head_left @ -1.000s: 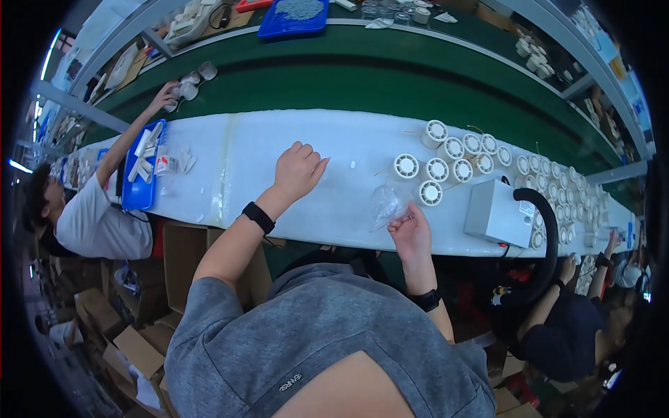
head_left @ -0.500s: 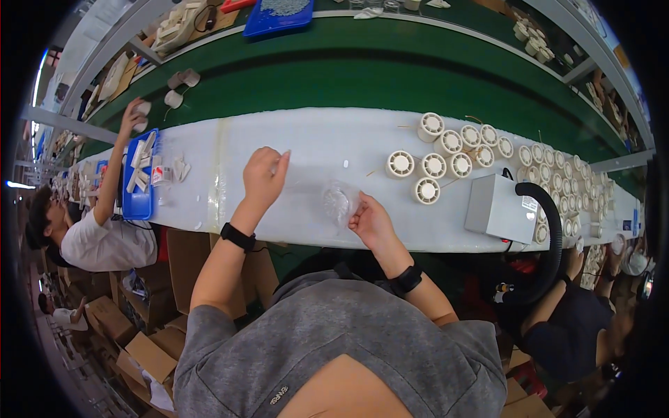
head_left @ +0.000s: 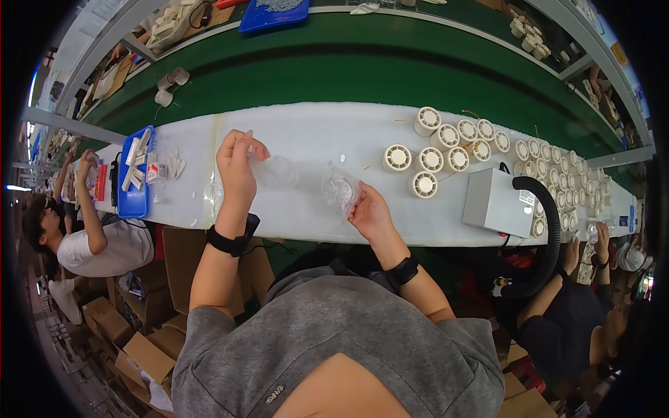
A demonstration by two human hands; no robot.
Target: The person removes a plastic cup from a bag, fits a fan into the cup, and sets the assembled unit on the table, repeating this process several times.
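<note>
My right hand pinches the edge of a crinkled clear plastic bag, which looks rounded and stands out over the white worktop. To the left, my left hand is raised with its fingers closed on a thin see-through piece of plastic film. That film is blurred and stretches from the fingertips toward the bag; whether the two are joined I cannot tell. A small white piece lies on the worktop just beyond the bag.
Many cream round parts with slotted tops stand at the right. A grey box with a black hose sits near the front edge. At left are a blue tray of white pieces and a co-worker. Beyond runs a green belt.
My left hand has moved left and slightly away from me, and clear film now shows at its fingers. My right hand stays nearly in place with the bag.
</note>
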